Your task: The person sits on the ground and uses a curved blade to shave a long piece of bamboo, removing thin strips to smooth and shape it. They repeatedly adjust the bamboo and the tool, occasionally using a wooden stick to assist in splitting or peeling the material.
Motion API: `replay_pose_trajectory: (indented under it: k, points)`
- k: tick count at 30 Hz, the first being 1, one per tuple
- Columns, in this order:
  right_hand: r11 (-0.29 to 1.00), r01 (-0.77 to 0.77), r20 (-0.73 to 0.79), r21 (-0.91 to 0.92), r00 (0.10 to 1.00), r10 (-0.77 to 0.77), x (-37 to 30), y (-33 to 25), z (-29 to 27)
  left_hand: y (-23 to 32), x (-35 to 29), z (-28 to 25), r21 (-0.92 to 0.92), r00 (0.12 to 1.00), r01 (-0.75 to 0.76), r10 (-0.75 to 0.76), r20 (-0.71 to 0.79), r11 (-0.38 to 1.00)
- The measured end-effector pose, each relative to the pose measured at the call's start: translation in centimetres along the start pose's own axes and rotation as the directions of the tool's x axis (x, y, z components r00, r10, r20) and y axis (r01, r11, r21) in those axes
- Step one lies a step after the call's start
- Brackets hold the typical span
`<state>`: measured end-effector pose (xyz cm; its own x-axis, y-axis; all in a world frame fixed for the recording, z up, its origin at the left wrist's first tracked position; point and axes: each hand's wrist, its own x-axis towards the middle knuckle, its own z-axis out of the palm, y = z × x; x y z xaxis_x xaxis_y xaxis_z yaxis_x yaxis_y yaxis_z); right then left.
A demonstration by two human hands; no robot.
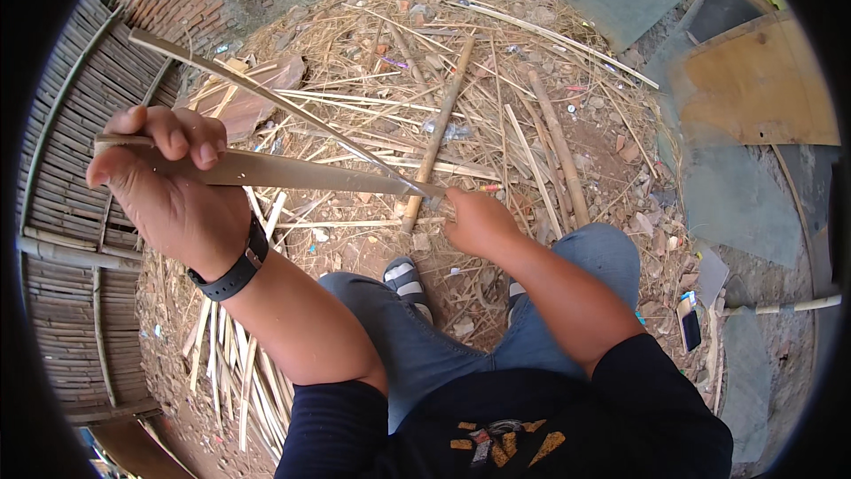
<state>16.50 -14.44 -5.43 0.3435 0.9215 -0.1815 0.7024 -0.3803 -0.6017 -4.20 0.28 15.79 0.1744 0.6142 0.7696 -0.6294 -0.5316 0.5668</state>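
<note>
My left hand (pixel 182 200), with a black watch on its wrist, is raised at the left. Its fingers curl over the end of a broad, flat bamboo strip (pixel 301 174), with the thumb underneath. A narrower bamboo length (pixel 266 96) slants down from the upper left and meets the broad strip close to my right hand (pixel 483 226). That hand is closed around the end where the two come together, in front of my knees. A small shiny patch shows at the meeting point; I cannot tell whether it is a blade.
Bamboo poles (pixel 443 124) and scattered slats cover the littered ground. Split slats (pixel 239 381) are heaped at lower left, beside a bamboo wall (pixel 75 319). Grey sheets (pixel 740 204) and a brown board (pixel 753 80) line the right, near a dark phone (pixel 690 327).
</note>
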Motion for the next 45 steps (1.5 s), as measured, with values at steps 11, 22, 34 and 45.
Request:
replay_pose_trajectory:
  k: [11,22,34,45]
  points:
    - [0.626,-0.433,0.634,0.649,0.762,-0.130,4.0,3.2,1.9,-0.4,1.1,-1.0,0.140,0.993,0.002,0.015,-0.119,0.990]
    - [0.995,0.099,0.107,-0.001,0.989,-0.099,-0.1,-2.2,0.3,0.6,0.2,-2.9,0.192,0.984,-0.038,0.071,-0.163,0.981]
    - [0.990,-0.049,0.144,-0.130,0.987,0.068,3.1,2.6,7.3,0.4,0.6,-2.8,0.170,0.977,0.003,0.033,-0.209,0.985]
    - [0.998,-0.045,0.169,0.039,0.985,0.038,3.1,1.9,6.4,0.0,0.6,-2.1,0.238,0.971,-0.046,0.100,-0.219,0.970]
